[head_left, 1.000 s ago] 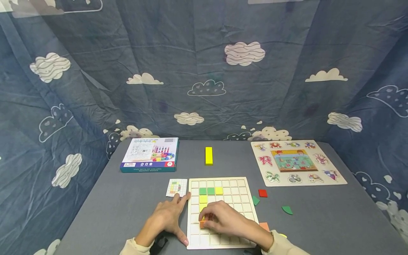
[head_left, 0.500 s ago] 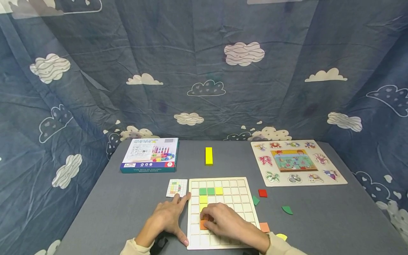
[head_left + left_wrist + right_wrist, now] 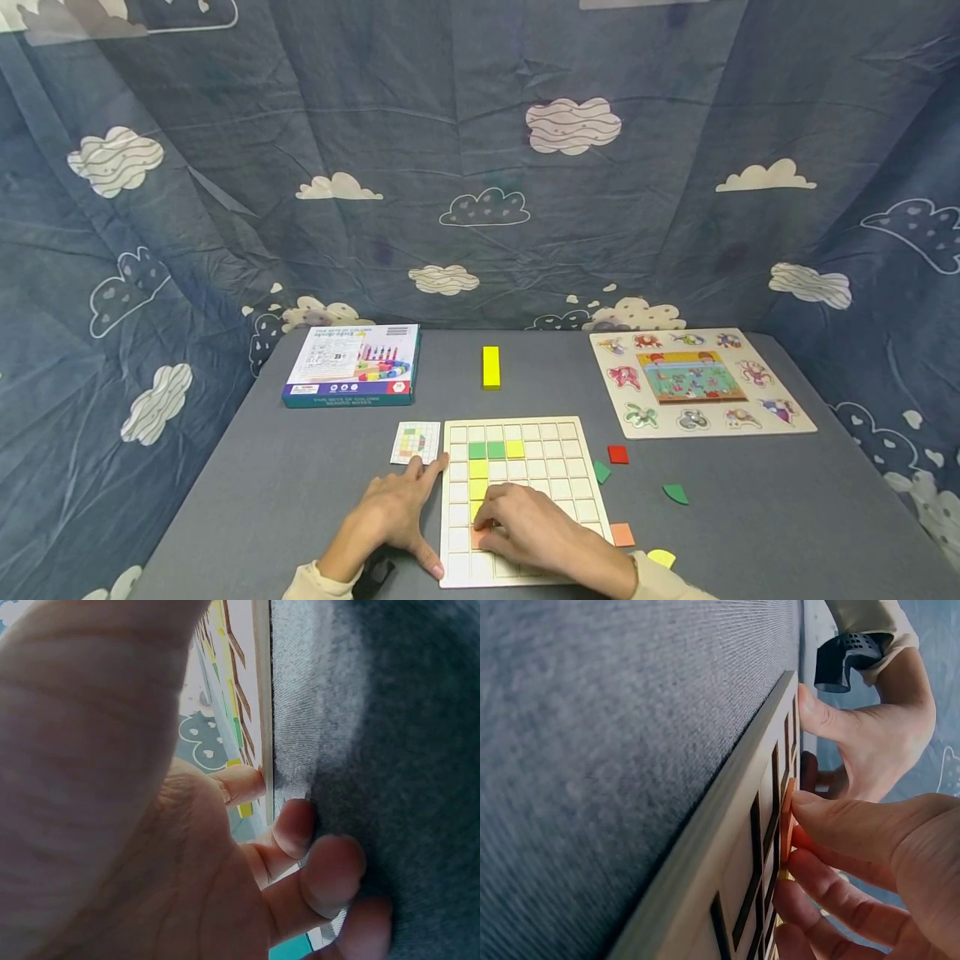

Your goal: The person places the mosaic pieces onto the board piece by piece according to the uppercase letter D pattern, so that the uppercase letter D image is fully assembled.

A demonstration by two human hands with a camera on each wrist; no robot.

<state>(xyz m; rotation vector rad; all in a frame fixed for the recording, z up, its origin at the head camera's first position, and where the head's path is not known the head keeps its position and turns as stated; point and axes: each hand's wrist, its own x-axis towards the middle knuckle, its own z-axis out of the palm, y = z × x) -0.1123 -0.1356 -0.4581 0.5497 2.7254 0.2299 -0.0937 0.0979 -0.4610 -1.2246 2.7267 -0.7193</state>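
A white wooden grid board (image 3: 555, 454) lies at the table's near edge, with two green tiles (image 3: 486, 450) and three yellow tiles (image 3: 478, 469) set in its cells. My right hand (image 3: 489, 523) lies low over the board. Its thumb and fingers (image 3: 832, 862) pinch an orange tile (image 3: 477, 538), seen edge-on as the orange tile (image 3: 787, 817) down in a cell. My left hand (image 3: 417, 500) rests flat on the grey cloth. Its thumb (image 3: 244, 784) touches the board's left edge (image 3: 262, 712).
A small pattern card (image 3: 416, 442) lies left of the board, a yellow block (image 3: 491, 367) behind it. A toy box (image 3: 352, 364) sits back left, an animal puzzle (image 3: 697, 381) back right. Loose red (image 3: 618, 454), green (image 3: 675, 493), orange (image 3: 622, 534) and yellow (image 3: 662, 557) pieces lie right of the board.
My right hand has sunk lower onto the board and the orange tile has gone down into its cell, now mostly covered. The left hand has stayed put.
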